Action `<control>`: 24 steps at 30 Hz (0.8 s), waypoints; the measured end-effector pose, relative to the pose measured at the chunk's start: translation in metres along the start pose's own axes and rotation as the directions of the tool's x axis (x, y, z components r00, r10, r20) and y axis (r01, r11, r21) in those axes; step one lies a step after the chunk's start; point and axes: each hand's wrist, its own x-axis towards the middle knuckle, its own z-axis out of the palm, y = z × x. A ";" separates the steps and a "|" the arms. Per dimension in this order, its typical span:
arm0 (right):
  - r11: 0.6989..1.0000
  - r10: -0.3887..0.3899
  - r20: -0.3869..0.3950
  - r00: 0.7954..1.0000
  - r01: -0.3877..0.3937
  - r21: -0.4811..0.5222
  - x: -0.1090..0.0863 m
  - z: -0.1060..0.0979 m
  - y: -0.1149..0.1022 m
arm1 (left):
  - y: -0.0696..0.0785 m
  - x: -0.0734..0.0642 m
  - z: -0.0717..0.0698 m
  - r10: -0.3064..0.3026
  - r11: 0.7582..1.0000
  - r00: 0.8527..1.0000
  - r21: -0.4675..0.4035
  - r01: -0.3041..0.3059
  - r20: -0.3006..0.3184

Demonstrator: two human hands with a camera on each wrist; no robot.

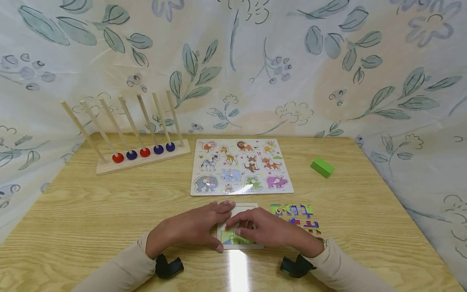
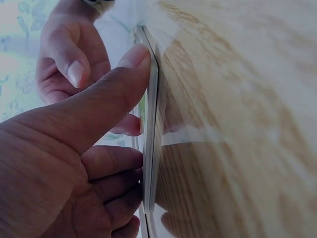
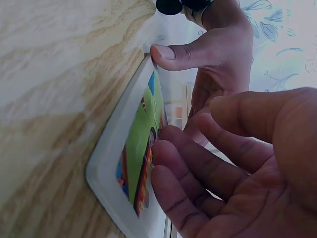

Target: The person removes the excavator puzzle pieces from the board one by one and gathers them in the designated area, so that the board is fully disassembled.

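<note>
A small jigsaw tray [image 1: 249,246] with a pale rim lies near the table's front. Fitted pieces [image 1: 228,237] with green and blue print fill its near part; the right wrist view shows more of their print [image 3: 141,126]. My left hand [image 1: 193,225] rests along the tray's left side, its thumb at the near corner and fingertips against the board [image 2: 151,163]. Over the tray, my right hand [image 1: 268,229] touches the fitted pieces with its fingertips, thumb apart, nothing pinched. Several loose jigsaw pieces [image 1: 304,210] lie right of the tray, partly behind my right hand.
A peg puzzle board [image 1: 242,162] with animal figures lies just behind the tray. At the back left stands a wooden peg stand [image 1: 164,158] with red and blue beads on tall rods. A green block [image 1: 322,167] sits at the right. Patterned cloth [image 1: 255,61] hangs behind the table.
</note>
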 end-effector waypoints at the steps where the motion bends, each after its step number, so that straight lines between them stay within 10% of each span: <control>1: 1.000 -0.001 0.001 1.000 0.001 0.005 0.000 0.000 0.000 | 0.000 0.000 0.000 0.001 1.000 1.000 0.001 -0.001 0.000; 24: 0.985 -0.078 -0.060 0.995 0.087 0.150 0.002 0.003 0.003 | -0.002 -0.001 0.004 0.019 0.999 0.999 -0.030 -0.020 -0.036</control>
